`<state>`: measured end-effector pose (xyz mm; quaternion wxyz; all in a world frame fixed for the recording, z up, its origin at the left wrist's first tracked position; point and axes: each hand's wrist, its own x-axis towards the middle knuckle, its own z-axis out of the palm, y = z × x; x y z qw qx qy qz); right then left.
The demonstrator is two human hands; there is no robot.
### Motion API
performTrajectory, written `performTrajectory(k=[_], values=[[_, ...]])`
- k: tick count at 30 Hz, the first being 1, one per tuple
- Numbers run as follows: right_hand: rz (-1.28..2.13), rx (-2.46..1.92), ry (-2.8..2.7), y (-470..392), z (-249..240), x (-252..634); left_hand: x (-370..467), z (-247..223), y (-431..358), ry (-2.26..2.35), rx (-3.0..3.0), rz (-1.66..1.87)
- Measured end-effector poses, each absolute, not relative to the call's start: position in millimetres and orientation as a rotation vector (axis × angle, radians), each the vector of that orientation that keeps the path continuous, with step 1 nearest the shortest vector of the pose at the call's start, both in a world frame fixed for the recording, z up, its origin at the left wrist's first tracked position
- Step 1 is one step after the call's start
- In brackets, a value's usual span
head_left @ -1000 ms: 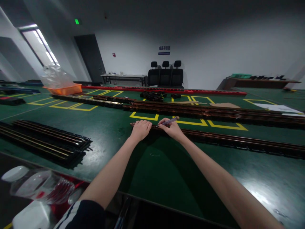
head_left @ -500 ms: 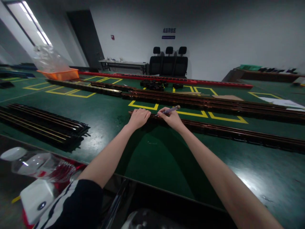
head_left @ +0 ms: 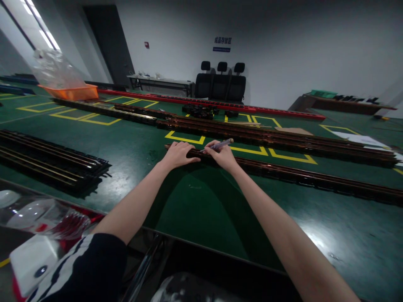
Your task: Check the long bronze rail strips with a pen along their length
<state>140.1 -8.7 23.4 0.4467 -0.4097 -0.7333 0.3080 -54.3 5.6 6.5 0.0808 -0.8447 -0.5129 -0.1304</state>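
Note:
A long dark rail strip with coppery bars [head_left: 289,172] lies across the green table, running from my hands off to the right. My left hand [head_left: 179,154] grips it near its left end, fingers over the top and thumb along the near side. Just to the right, my right hand [head_left: 222,155] pinches a pen [head_left: 222,144], its tip slanting down onto the strip near my left thumb. The pen looks partly see-through, with a brownish rear end. What the tip touches is too small to make out.
Behind the strip lies a longer bundle of similar rails [head_left: 252,132]. More dark rails [head_left: 47,161] lie at the left, near the table edge. An orange bin [head_left: 71,92] with clear plastic bags stands at the back left. A plastic bottle [head_left: 40,216] is at lower left.
My left thumb has spread away from the fingers along the near side of the strip. The pen stays in my right hand. The whole view has shifted slightly.

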Motion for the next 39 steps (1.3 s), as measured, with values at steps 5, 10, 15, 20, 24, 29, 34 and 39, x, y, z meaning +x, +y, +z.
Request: performTrajectory(k=[5,10,15,20,24,29,34,39], values=[[0.794,-0.993,-1.804,-9,24,142,-55,5,7,-1.519,-2.534,-0.406],[0.812,-1.005,-1.781,-12,25,148,-53,5,6,-1.512,-2.516,-0.409],[0.817,-1.028,-1.743,-10,22,153,-50,6,4,-1.525,-2.491,-0.424],[0.820,-1.028,-1.747,-9,20,160,-47,2,4,-1.537,-2.456,-0.477],[0.791,-1.035,-1.786,-15,24,169,-44,-1,4,-1.529,-2.434,-0.533],[0.770,-1.043,-1.794,-20,26,176,-40,-1,3,-1.494,-2.446,-0.538],[0.764,-1.053,-1.750,-19,23,177,-37,-1,3,-1.473,-2.452,-0.521],[0.696,-1.071,-1.731,-19,20,177,-37,-2,4,-1.483,-2.455,-0.517]])
